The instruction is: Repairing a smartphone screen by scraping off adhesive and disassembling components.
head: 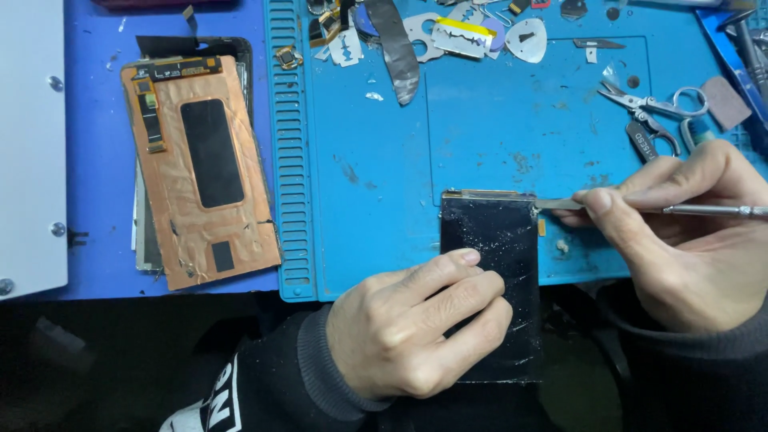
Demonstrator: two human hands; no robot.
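A black phone screen panel (494,240) lies on the blue work mat (384,208), hanging over its near edge. My left hand (420,328) presses down on the panel's lower half and grips its left side. My right hand (680,232) holds a thin metal scalpel-like tool (640,208), with the blade tip at the panel's upper right corner. White flecks of debris speckle the panel near that corner.
A copper-backed display assembly (200,168) lies on the left. Small scissors (652,106), razor blades (460,36), picks and loose metal parts crowd the far edge of the mat. A white device (28,144) stands at the far left.
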